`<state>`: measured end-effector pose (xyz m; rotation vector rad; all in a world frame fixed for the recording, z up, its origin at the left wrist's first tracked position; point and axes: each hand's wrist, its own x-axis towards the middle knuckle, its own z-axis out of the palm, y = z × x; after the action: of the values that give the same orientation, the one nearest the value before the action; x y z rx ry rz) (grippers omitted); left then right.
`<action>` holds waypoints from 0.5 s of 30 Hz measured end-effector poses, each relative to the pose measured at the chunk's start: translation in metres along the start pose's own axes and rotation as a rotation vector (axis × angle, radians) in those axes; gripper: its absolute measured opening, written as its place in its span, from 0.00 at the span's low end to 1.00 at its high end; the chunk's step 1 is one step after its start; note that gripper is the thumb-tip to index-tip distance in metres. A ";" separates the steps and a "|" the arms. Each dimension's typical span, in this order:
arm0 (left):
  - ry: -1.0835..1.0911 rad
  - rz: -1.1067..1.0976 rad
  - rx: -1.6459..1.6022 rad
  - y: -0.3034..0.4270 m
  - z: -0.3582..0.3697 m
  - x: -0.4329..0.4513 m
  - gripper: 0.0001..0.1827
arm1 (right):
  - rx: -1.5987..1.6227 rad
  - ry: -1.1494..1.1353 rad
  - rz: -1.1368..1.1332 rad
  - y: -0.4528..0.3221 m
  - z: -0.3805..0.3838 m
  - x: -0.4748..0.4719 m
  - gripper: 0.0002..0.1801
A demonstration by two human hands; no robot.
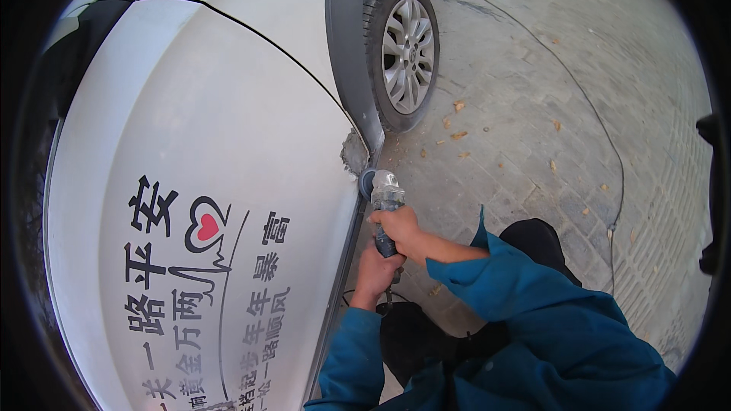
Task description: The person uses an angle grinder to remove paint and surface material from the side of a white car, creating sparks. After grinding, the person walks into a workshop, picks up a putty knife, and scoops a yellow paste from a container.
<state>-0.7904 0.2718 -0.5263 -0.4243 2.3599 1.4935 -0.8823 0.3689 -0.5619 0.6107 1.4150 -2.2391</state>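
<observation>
An angle grinder (389,198) with a worn metal head is held low beside a white car door (240,108). My right hand (398,229) wraps around its body. Behind it, my left hand (377,274) grips the tool's rear end. The round grey disc (366,184) faces the lower door edge, just below a rough grey patch (355,153) at the door's corner. Whether the disc touches the metal is hard to tell from above. Part of the tool's rear is hidden by my fingers.
Ahead stands the car's wheel (408,57) under a dark wheel-arch trim (349,28). A long cable (582,91) curves across the paving (514,142), where dry leaves (458,106) lie scattered. My dark-clothed knees (408,331) are close to the sill. Black lettering and a heart decal (207,227) mark the door.
</observation>
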 end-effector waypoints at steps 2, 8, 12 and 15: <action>0.008 0.041 0.002 -0.004 0.001 0.002 0.28 | -0.043 0.017 -0.010 0.006 -0.002 0.005 0.15; -0.011 0.055 -0.088 -0.007 0.003 0.013 0.24 | -0.093 0.041 0.004 0.011 -0.006 0.024 0.22; -0.004 0.040 -0.065 -0.010 0.007 0.013 0.24 | -0.140 0.042 -0.008 0.015 -0.009 0.024 0.23; 0.026 0.096 -0.100 -0.010 0.008 0.007 0.23 | -0.185 0.048 -0.023 0.016 -0.008 0.019 0.24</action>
<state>-0.7918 0.2745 -0.5402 -0.3602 2.3628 1.6651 -0.8875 0.3674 -0.5876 0.5925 1.6381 -2.0928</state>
